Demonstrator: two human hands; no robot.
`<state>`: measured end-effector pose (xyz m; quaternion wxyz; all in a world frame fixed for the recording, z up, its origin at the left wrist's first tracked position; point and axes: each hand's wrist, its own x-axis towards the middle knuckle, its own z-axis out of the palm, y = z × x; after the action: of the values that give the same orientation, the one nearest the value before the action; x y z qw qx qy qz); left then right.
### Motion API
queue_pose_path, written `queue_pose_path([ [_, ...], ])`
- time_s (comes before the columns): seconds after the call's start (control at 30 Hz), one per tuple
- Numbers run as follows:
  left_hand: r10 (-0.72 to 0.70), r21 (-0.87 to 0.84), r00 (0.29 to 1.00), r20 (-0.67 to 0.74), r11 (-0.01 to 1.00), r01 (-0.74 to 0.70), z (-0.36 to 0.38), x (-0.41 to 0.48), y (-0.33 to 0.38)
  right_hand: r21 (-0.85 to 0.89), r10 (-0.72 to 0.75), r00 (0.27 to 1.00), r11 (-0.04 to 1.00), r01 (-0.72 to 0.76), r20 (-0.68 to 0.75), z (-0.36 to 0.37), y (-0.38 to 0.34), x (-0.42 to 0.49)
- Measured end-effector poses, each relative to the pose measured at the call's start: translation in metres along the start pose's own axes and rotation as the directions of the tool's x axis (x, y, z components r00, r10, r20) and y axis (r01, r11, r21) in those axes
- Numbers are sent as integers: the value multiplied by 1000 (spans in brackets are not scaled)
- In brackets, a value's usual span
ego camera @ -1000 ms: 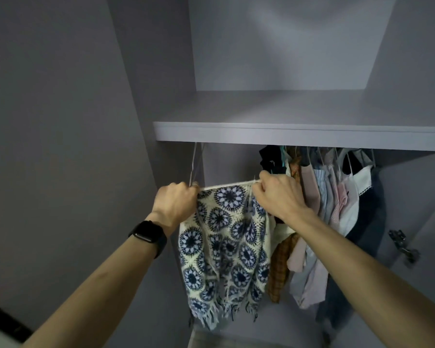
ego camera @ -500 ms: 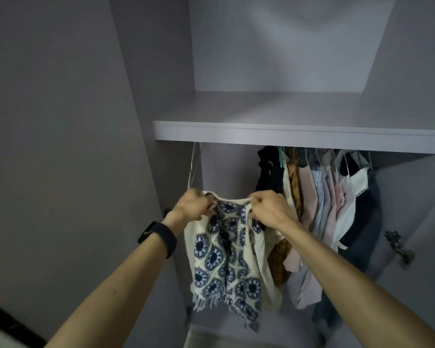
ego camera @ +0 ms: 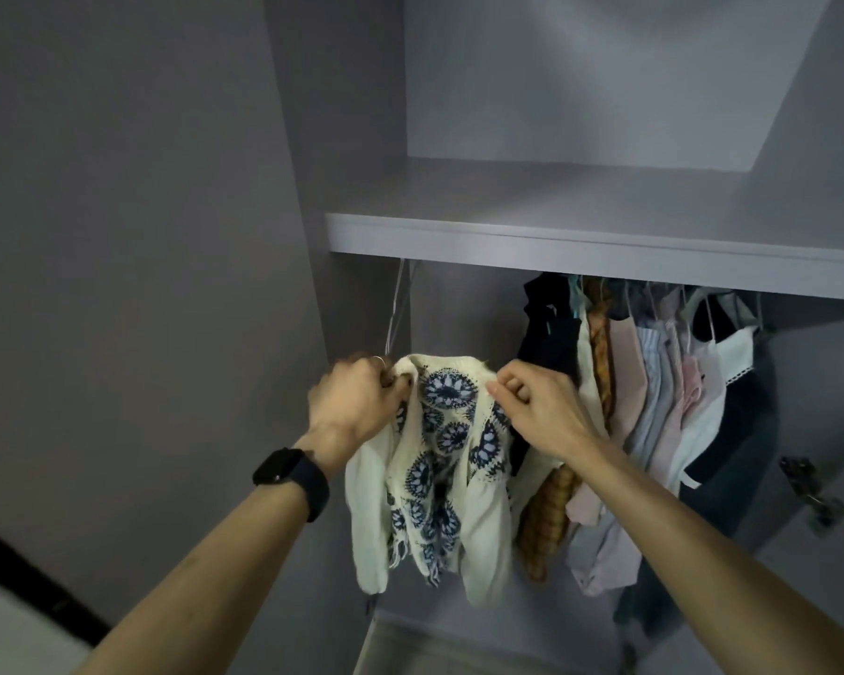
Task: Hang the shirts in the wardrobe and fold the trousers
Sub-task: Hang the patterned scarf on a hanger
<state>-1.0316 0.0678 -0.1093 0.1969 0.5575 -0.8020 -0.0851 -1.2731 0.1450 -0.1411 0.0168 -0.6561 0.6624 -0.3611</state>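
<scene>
The cream knit shirt (ego camera: 447, 431) with blue flower medallions was bunched at chest height under the shelf (ego camera: 556, 246), at the left end of the hanging space, its sleeves and fringed hem drooping free below. Your left hand (ego camera: 356, 401) was curled tight around one shoulder of it, right where the thin wire hanger (ego camera: 394, 314) came down from under the shelf. Your right hand (ego camera: 532, 406) was pinching the top edge on the other side between thumb and forefinger, the other fingers tucked in. Just to the right hung the row of clothes (ego camera: 654, 406) already put up, with the nearest dark piece close to your right wrist.

The shelf hid the rail, so it couldn't be told whether the hook was truly seated. If it wasn't, letting go would likely have dropped hanger and shirt together. The neck looked gathered rather than spread, so one shoulder could have slid off the wire once you released it. The open knit could also snag on the wire's end if tugged hard, and the fringe could catch on the neighbouring garments.
</scene>
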Motion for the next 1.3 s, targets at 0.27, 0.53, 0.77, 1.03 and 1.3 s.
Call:
queue_pose_path([
  [0.27, 119, -557, 971, 207, 831, 16, 18, -28, 6, 542, 90, 951, 804, -244, 295, 26, -40, 13],
  [0.53, 157, 21, 984, -79, 988, -156, 18, -49, 8, 518, -101, 890, 840, -164, 445, 32, -29, 28],
  [0.77, 249, 351, 939, -236, 923, -157, 19, -52, -13, 517, -180, 887, 853, -74, 425, 45, -24, 33],
  [1.03, 313, 622, 918, -245, 777, -99, 11, -14, -49, 382, 65, 901, 891, -246, 428, 81, -6, 80],
  [1.3, 419, 768, 849, -323, 640, -24, 32, 26, -109, 132, 306, 889, 921, -367, 339, 177, 7, 164],
])
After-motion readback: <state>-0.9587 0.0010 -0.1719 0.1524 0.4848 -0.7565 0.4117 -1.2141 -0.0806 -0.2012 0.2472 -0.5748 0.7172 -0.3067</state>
